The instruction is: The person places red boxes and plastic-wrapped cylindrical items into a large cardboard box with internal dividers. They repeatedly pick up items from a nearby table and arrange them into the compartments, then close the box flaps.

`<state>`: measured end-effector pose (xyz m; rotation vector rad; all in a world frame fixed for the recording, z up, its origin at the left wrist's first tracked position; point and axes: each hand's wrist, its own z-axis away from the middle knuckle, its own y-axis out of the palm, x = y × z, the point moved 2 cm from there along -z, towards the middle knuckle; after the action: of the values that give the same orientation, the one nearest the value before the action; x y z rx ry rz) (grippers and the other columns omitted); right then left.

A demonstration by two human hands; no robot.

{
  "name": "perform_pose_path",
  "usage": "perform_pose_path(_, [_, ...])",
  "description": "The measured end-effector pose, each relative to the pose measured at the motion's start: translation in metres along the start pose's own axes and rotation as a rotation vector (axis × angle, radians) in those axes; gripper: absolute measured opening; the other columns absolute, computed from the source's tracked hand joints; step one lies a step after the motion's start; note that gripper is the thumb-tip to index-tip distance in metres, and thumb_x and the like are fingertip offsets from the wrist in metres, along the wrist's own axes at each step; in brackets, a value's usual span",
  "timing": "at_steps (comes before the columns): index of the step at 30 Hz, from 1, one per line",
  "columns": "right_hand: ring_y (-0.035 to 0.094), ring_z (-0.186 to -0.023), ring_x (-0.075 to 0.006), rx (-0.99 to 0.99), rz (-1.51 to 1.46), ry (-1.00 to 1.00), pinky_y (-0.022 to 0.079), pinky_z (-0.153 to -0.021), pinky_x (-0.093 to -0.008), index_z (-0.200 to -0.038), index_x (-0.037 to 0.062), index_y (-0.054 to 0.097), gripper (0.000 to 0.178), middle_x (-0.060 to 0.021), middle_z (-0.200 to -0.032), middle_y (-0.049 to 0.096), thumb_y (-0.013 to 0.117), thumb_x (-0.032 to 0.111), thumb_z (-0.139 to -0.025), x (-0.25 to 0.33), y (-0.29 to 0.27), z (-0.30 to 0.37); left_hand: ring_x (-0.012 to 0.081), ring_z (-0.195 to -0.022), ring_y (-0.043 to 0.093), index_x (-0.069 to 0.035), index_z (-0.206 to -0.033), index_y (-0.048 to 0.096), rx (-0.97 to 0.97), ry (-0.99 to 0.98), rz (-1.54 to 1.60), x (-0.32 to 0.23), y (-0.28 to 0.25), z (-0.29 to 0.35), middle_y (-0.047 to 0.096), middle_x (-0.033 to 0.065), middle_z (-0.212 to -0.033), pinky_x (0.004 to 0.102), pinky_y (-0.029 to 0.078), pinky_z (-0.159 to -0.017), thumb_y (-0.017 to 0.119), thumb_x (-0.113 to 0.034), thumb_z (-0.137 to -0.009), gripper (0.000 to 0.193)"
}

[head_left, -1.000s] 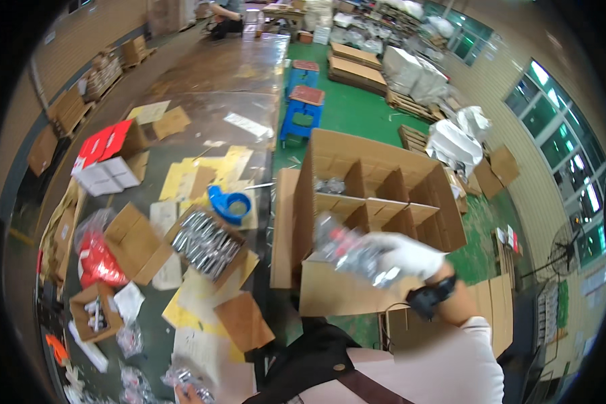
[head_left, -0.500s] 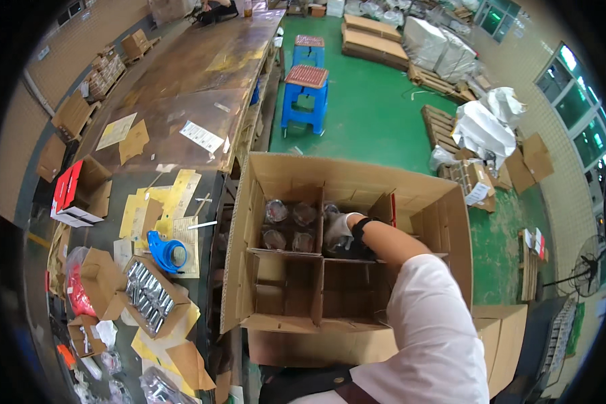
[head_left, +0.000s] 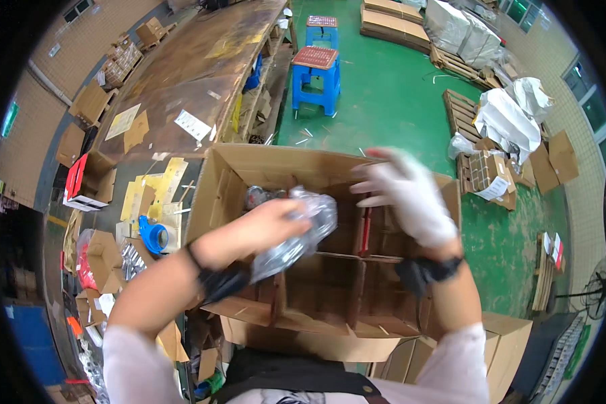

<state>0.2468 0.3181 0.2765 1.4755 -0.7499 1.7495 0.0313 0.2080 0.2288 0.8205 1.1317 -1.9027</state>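
Observation:
My bare left hand (head_left: 269,225) grips a plastic-wrapped item (head_left: 316,210) over a big cardboard carton (head_left: 202,182). The clear wrap is crinkled and hides what is inside. My right hand (head_left: 417,195), in a white glove and smeared by motion, hovers above the carton's right side with its fingers spread and nothing in them. Cardboard dividers (head_left: 320,254) split the carton into compartments. In the far left one, partly behind my left hand, a round shiny wrapped piece (head_left: 256,195) shows. A narrow red strip (head_left: 365,232) stands upright near the middle right.
A long brown workbench (head_left: 182,87) runs away at the left. On the nearer table are a blue tape dispenser (head_left: 153,236), a red-and-white box (head_left: 81,185) and small open cartons (head_left: 104,259). Blue stools (head_left: 316,81) stand beyond the carton; pallets (head_left: 461,124) lie at the right.
My right hand has come up out of a compartment and moved right, its fingers spreading. My left hand has come into view over the carton with the plastic-wrapped item. The view has shifted.

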Motion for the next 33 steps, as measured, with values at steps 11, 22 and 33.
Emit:
perform_pose_path(11, [0.063, -0.078, -0.023, -1.24, -0.448, -0.018, 0.054, -0.069, -0.0345, -0.113, 0.0009, 0.055, 0.025, -0.0116, -0.09, 0.063, 0.06, 0.015, -0.092, -0.109, -0.06, 0.358, 0.0466, -0.138, 0.024, -0.003, -0.15, 0.012, 0.257, -0.253, -0.646, 0.111, 0.178, -0.186, 0.012, 0.0278, -0.155, 0.0479, 0.026, -0.113, 0.059, -0.047, -0.086, 0.091])
perform_pose_path(22, [0.057, -0.068, -0.0174, -1.096, -0.336, -0.091, 0.049, -0.056, -0.0291, -0.112, 0.0034, 0.056, 0.026, -0.008, -0.081, 0.058, 0.061, 0.021, -0.093, -0.124, -0.055, 0.338, 0.0383, -0.125, 0.046, -0.009, -0.141, 0.041, 0.349, 0.095, -1.244, 0.078, 0.171, -0.182, 0.05, 0.0252, -0.132, 0.0499, 0.038, -0.101, 0.058, -0.045, -0.088, 0.066])
perform_pose_path(33, [0.055, -0.077, -0.0195, -0.38, -0.385, 0.057, 0.048, -0.069, -0.0321, -0.112, 0.0061, 0.057, 0.023, -0.0106, -0.089, 0.059, 0.06, 0.018, -0.092, -0.083, 0.055, 0.239, 0.0211, -0.085, 0.063, 0.0, -0.106, 0.063, 0.005, 0.547, 0.235, -0.027, 0.008, 0.16, 0.065, 0.0113, -0.095, 0.0333, 0.05, -0.076, 0.057, -0.029, -0.097, 0.03])
